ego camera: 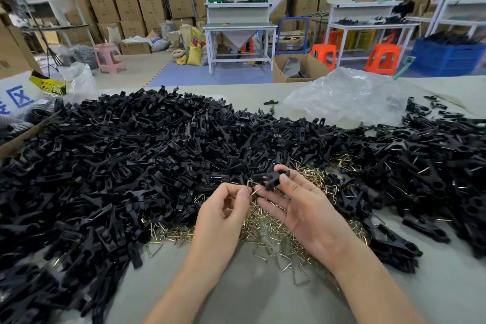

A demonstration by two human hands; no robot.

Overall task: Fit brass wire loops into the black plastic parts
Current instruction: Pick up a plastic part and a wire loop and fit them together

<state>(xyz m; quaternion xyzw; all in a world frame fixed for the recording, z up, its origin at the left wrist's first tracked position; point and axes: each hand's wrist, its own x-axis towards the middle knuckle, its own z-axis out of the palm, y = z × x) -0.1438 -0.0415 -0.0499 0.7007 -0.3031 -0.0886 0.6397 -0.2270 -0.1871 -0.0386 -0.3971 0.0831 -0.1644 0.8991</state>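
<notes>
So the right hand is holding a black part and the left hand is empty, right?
Not quite: the head view shows the left hand pinching a brass loop. The right hand does hold a black part.

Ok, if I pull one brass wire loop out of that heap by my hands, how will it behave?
Probably stiff and light: the loose loops near the table edge are thin wire holding crisp triangles. Likely to snag: those in the heap lie tangled, so neighbours may lift along. The left hand pinches one wire loop with just fingertips.
</notes>
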